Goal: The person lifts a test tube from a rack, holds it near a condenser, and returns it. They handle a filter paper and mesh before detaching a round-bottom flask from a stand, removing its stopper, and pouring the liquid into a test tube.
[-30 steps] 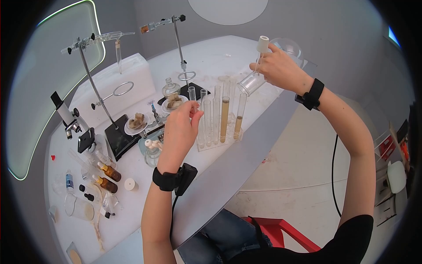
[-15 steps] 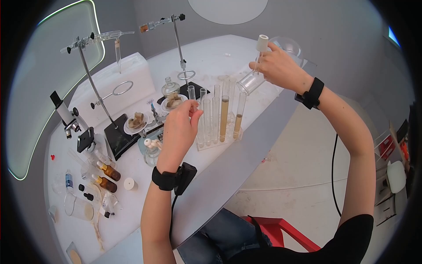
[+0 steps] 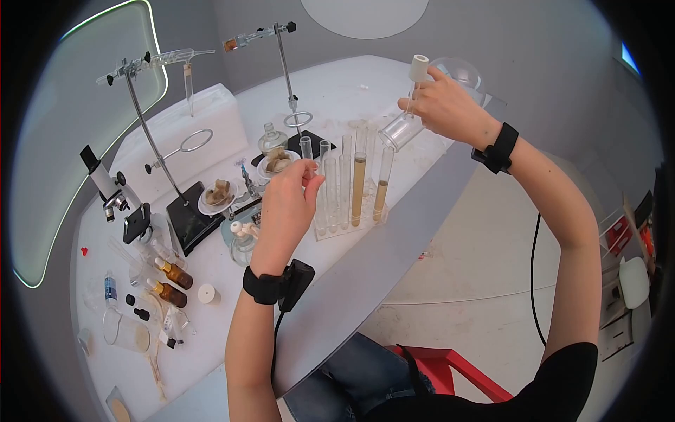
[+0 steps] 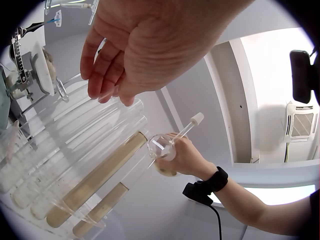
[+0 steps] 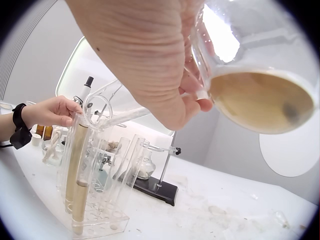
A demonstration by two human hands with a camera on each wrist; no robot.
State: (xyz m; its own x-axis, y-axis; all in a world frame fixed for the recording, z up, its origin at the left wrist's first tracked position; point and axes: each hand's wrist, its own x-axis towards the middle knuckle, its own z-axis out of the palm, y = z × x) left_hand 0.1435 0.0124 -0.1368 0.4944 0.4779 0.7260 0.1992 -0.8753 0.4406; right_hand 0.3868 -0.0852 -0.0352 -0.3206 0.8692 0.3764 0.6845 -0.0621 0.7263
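My right hand (image 3: 450, 105) grips the neck of a tilted round-bottomed side-arm flask (image 3: 401, 133). Brownish liquid (image 5: 260, 97) lies in its bulb, and a white stopper (image 3: 419, 68) caps the side arm. The flask's mouth leans over a test tube (image 3: 382, 193) partly filled with brown liquid. Beside it stands a fuller brown-filled tube (image 3: 358, 190); both are in a clear rack (image 3: 344, 231) with several other tubes. My left hand (image 3: 288, 200) is at the rack's left side, thumb and fingertips pinching near the top of a clear tube.
Behind the rack are a glass bottle (image 3: 272, 137), two dishes with brownish lumps (image 3: 219, 193), and two clamp stands (image 3: 144, 116). To the left are a microscope (image 3: 109, 186), brown dropper bottles (image 3: 169, 294) and a beaker (image 3: 126, 334) lying down. The table edge runs close to the rack.
The liquid in the tube under the flask's mouth has risen slightly. Both hands have stayed almost where they were.
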